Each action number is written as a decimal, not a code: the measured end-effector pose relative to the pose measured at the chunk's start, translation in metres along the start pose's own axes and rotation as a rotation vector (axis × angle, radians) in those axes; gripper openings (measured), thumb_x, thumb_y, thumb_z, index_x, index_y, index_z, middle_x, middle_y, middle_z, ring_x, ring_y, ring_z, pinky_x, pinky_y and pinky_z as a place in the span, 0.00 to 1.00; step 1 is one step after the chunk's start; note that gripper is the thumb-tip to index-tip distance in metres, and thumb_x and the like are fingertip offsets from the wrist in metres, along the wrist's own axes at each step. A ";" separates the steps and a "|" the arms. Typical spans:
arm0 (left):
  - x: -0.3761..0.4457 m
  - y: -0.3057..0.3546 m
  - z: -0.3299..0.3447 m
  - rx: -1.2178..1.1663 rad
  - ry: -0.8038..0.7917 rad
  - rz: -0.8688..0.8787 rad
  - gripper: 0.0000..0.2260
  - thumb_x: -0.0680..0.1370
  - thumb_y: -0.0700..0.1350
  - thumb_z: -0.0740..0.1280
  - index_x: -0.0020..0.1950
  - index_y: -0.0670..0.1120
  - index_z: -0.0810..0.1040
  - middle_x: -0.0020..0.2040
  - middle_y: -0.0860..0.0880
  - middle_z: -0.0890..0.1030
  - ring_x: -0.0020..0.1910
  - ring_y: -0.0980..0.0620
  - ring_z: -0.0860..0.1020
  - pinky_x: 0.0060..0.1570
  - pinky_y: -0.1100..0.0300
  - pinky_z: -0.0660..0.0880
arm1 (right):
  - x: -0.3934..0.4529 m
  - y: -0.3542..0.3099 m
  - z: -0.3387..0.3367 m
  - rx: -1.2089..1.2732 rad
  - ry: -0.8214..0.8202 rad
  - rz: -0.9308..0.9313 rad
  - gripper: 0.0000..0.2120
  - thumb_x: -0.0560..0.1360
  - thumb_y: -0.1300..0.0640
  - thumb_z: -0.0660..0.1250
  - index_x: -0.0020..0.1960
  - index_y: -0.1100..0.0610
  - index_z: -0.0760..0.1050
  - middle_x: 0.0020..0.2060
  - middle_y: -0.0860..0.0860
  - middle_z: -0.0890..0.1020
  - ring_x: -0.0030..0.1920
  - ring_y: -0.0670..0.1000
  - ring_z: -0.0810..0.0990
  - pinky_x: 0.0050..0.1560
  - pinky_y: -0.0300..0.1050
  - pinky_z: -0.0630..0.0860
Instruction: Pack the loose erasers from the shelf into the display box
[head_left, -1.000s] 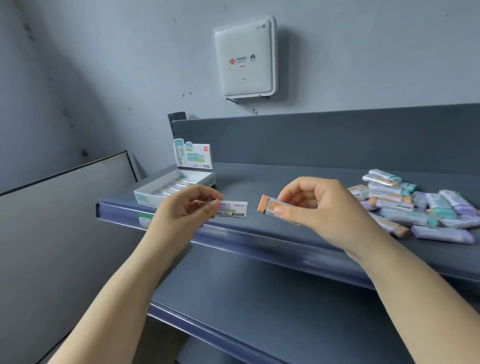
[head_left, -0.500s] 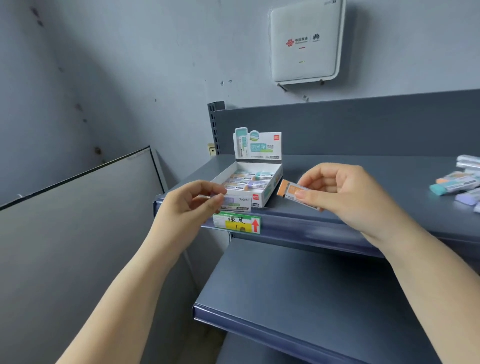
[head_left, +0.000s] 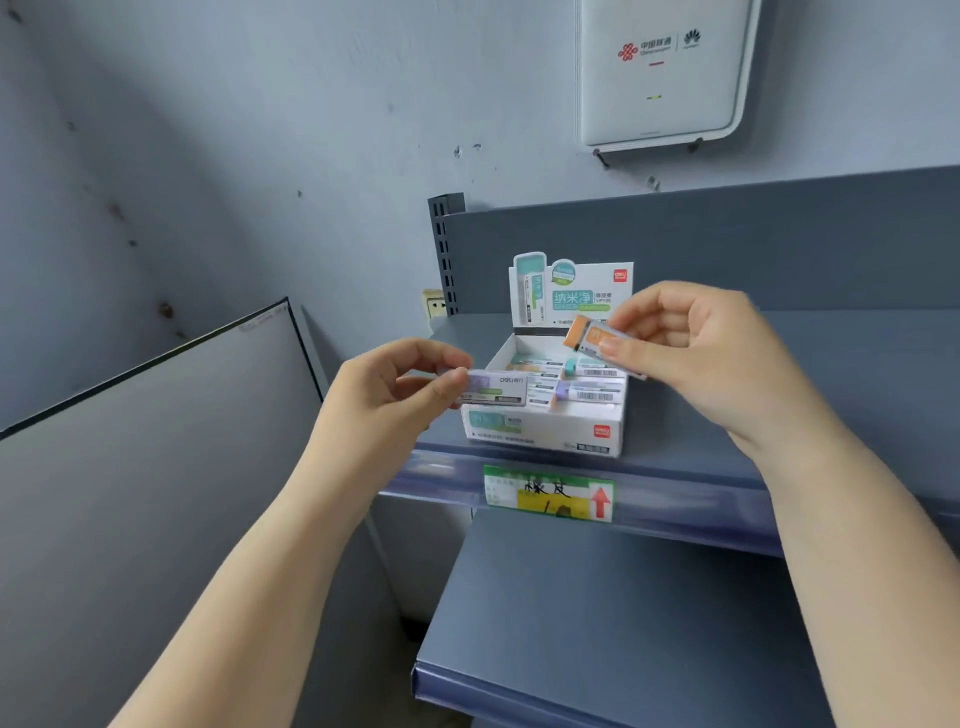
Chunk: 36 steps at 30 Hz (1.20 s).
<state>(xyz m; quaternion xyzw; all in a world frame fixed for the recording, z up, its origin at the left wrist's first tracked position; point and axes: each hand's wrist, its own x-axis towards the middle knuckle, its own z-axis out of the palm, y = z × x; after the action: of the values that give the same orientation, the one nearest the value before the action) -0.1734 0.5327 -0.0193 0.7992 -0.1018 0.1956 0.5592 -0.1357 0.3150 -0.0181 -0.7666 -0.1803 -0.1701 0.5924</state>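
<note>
- The left hand (head_left: 395, 387) pinches a purple eraser (head_left: 493, 388) by its left end, thumb below and forefinger above; that end is hidden under the fingertips, and the eraser lies level in the air in front of the box's left front corner.
- The right hand (head_left: 696, 358) pinches an orange eraser (head_left: 595, 338) between thumb and fingers; only the orange tip and part of the sleeve show, the rest being covered by the fingers. It is tilted, orange end up and to the left, over the back right of the box.
- The box (head_left: 545, 436) stands open on the upper shelf (head_left: 805, 415), close to the front edge. Its upright printed flap (head_left: 566, 293) is partly hidden on the right by the right hand.
- Inside the box lie several packed erasers (head_left: 589, 389) with white barcode sleeves and teal or purple tips; how many cannot be counted, as both hands and the held erasers cover parts of the rows.
- A price tag (head_left: 548, 493) with a red arrow sits in the shelf's edge strip under the box; its handwriting is blurred.
- A white wall unit (head_left: 660, 78) is cut off by the top edge.
- The lower shelf (head_left: 623, 623) runs out of view at the bottom and right, partly behind the right forearm.
</note>
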 end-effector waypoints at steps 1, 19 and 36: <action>0.009 -0.003 0.000 -0.002 -0.011 -0.003 0.05 0.74 0.39 0.68 0.40 0.48 0.80 0.30 0.58 0.80 0.28 0.61 0.75 0.35 0.63 0.70 | 0.006 0.001 0.002 -0.021 0.022 0.000 0.05 0.67 0.60 0.73 0.40 0.55 0.78 0.37 0.53 0.83 0.39 0.50 0.79 0.46 0.45 0.77; 0.121 -0.042 0.010 -0.100 -0.286 0.015 0.06 0.72 0.40 0.69 0.35 0.46 0.80 0.31 0.55 0.81 0.26 0.61 0.73 0.31 0.67 0.70 | 0.054 0.010 0.018 -0.566 -0.001 0.173 0.06 0.64 0.55 0.75 0.37 0.52 0.79 0.34 0.49 0.82 0.33 0.46 0.76 0.42 0.42 0.74; 0.134 -0.057 0.026 -0.190 -0.420 0.017 0.06 0.71 0.41 0.71 0.33 0.48 0.80 0.40 0.48 0.85 0.33 0.61 0.78 0.34 0.71 0.72 | 0.063 0.023 0.026 -0.844 -0.092 0.221 0.06 0.64 0.53 0.76 0.35 0.45 0.79 0.29 0.39 0.79 0.33 0.31 0.74 0.33 0.22 0.66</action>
<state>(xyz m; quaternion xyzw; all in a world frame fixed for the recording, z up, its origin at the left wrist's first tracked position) -0.0257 0.5360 -0.0189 0.7652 -0.2407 0.0191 0.5968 -0.0686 0.3396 -0.0137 -0.9630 -0.0382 -0.1299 0.2331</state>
